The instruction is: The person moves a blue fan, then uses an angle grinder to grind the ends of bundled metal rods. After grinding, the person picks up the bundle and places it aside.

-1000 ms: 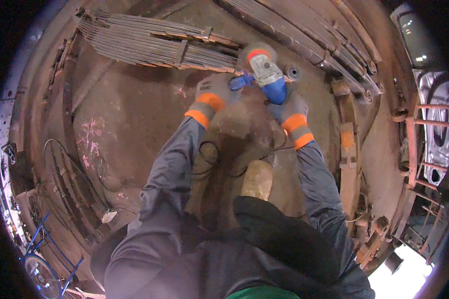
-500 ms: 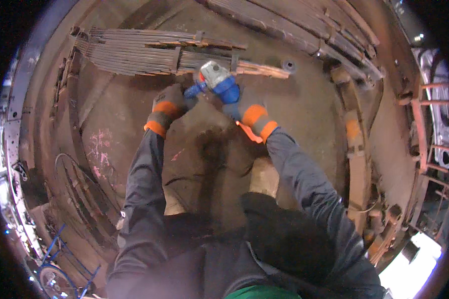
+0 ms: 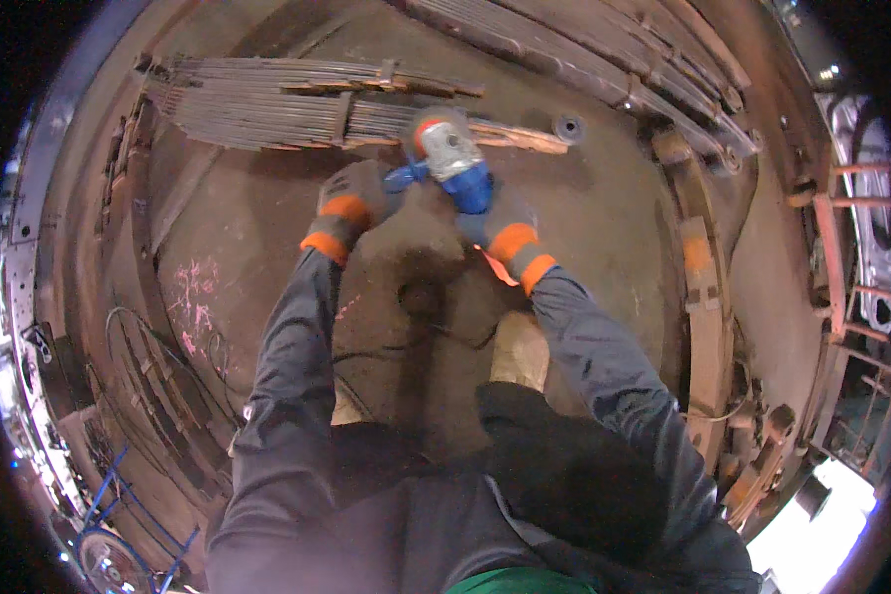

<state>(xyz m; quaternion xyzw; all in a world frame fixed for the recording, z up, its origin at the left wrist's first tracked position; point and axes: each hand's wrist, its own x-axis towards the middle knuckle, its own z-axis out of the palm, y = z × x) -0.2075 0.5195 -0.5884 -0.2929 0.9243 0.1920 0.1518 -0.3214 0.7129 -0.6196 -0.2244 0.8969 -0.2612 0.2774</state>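
An angle grinder (image 3: 455, 158) with a silver head and blue body is held out in front of me. My left hand (image 3: 353, 203), in a grey glove with orange cuff bands, is closed around its blue side handle. My right hand (image 3: 508, 223), gloved alike, wraps the rear of the body; its fingers are partly hidden. An orange strip hangs below that hand. The grinder's head is over the near right part of a leaf spring pack (image 3: 257, 104), whose long stacked leaves lie across the floor. Whether the disc touches the steel cannot be made out.
More leaf springs (image 3: 604, 74) lie at the far right. Long steel pieces (image 3: 705, 356) lie along the right, others (image 3: 158, 386) along the left. A round ring (image 3: 568, 129) sits beside the pack's right end. A dark cable (image 3: 376, 349) crosses the floor by my feet.
Both hands have shifted a little to the right with the grinder. Its head has moved right along the pack and turned slightly.
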